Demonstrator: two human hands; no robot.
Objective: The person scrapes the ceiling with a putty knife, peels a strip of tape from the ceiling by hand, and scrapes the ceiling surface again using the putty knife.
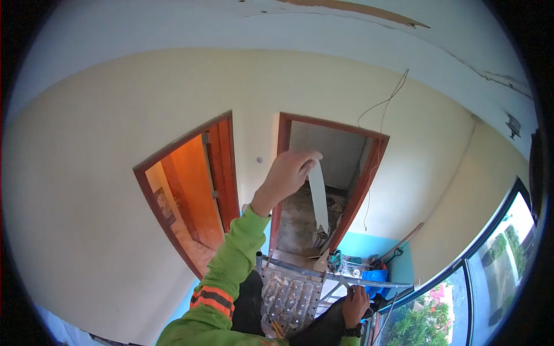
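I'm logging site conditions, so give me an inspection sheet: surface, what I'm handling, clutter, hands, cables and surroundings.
Surface: metal platform, blotched and stained.
Job's things: white strip, hanging down.
Clutter: blue container and wooden handle beyond the platform.
Hands: left hand raised, pinching the strip; right hand low, grip unclear.
Cables: thin wire dangling near the right doorway.
Surroundings: left doorway, window at right, ceiling with a brown streak.

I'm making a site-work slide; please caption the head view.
Left hand pinching a pale strip before an open doorway, right hand lower, near a metal rail.
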